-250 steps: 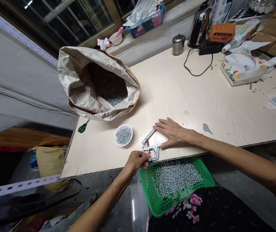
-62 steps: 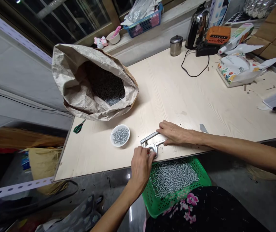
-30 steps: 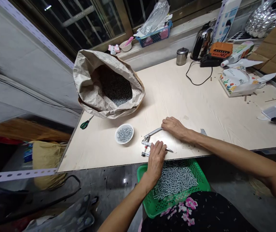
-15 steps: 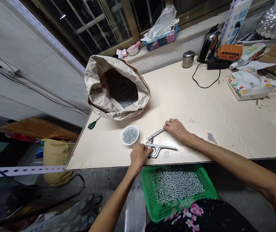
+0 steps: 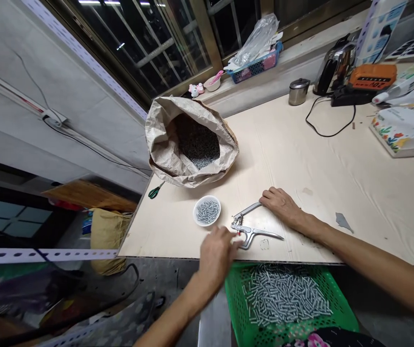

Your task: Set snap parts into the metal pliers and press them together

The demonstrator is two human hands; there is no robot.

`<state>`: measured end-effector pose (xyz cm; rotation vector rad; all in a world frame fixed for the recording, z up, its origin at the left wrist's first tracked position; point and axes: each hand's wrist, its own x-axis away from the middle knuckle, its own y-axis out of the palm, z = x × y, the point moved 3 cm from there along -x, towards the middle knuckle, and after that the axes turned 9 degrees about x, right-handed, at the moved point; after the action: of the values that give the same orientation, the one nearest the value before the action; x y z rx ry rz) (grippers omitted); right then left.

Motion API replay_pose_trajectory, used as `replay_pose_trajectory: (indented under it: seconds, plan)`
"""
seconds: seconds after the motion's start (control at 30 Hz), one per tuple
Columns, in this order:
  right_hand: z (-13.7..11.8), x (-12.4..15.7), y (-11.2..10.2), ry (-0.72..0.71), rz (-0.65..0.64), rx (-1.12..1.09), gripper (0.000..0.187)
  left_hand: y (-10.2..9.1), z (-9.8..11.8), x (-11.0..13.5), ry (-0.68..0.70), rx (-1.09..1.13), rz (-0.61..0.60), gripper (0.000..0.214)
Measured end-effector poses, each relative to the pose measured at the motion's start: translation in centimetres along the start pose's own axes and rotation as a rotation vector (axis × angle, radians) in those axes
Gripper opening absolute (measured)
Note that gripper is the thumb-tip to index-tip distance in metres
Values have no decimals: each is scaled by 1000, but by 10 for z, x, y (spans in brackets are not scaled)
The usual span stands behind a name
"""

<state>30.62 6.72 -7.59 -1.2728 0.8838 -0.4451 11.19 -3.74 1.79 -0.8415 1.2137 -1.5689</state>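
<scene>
"Where is the plier-like tool (image 5: 248, 232) lying?"

"It is lying on the pale table (image 5: 319, 168), near the front edge and to the right of the white bowl (image 5: 196, 219)."

"And what is the right hand (image 5: 281, 205) doing?"

"It is gripping the end of the upper handle (image 5: 247, 211), its fingers curling over it. The lower handle (image 5: 268, 233) is pointing off to the right, free of that hand, so the two handles are standing apart."

"How about the left hand (image 5: 217, 250)?"

"It is hovering by the tool's front end, fingers bent, just in front of the bowl. It is showing blurred — nobody can tell whether those fingers are pinching something or touching the tool."

"Is something red showing there?"

"Yes, a small red piece (image 5: 239, 233) is sitting below the spring (image 5: 240, 220), near the left fingertips."

"What is the bowl holding?"

"Small metal pieces (image 5: 207, 211). More such pieces are filling the green basket (image 5: 238, 313) below the table's edge, and others are lying inside the open sack (image 5: 161, 149) behind the bowl."

"Anything beside the sack?"

"Green-handled scissors (image 5: 154, 193) are lying near the table's left edge — and a steel canister (image 5: 298, 94) is standing at the back, near the kettle (image 5: 332, 70)."
</scene>
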Motion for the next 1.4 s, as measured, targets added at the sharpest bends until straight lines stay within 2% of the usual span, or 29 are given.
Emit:
replay_pose_trajectory:
  seconds: [0.1,0.17,0.23,0.33,0.4,0.5,0.57,0.63,0.73,0.83,0.93,1.0,1.1,1.4]
  plan:
    - [-1,0,-2,6,-1,-16,19,-12,-52,-31,-257,-111,126,20]
    - [-1,0,-2,10,4,-30,21,-13,-79,-50,-327,-141,109,21]
    - [-2,1,-3,16,4,-42,22,-8,-93,-62,-326,-156,60,22]
    - [-2,1,-2,19,-7,-48,20,0,-100,-67,-295,-162,7,23]
    - [-1,1,-1,16,-9,-45,20,2,-102,-67,-289,-137,17,22]
    - [0,-1,1,15,-3,-45,21,-5,-101,-64,-273,-39,118,21]
    - [-1,-1,-2,42,-8,-41,18,-11,-95,-58,-276,67,199,20]
    - [-5,0,-10,95,-14,-33,13,-12,-83,-49,-310,236,212,20]
    - [-23,8,-30,100,-21,-86,12,0,-61,-32,-374,536,99,22]
    - [-48,22,-41,-42,-88,-229,13,22,-48,-18,-425,699,-14,29]
    - [-60,34,-35,-38,-118,-228,6,43,-48,-11,-479,768,-75,34]
    - [-60,38,-26,-42,-105,-217,10,51,-51,-11,-494,776,-93,36]
    - [-56,38,-19,-65,-84,-200,16,54,-52,-12,-492,742,-111,37]
    - [-55,37,-20,-75,-43,-133,24,53,-48,-18,-517,684,-175,37]
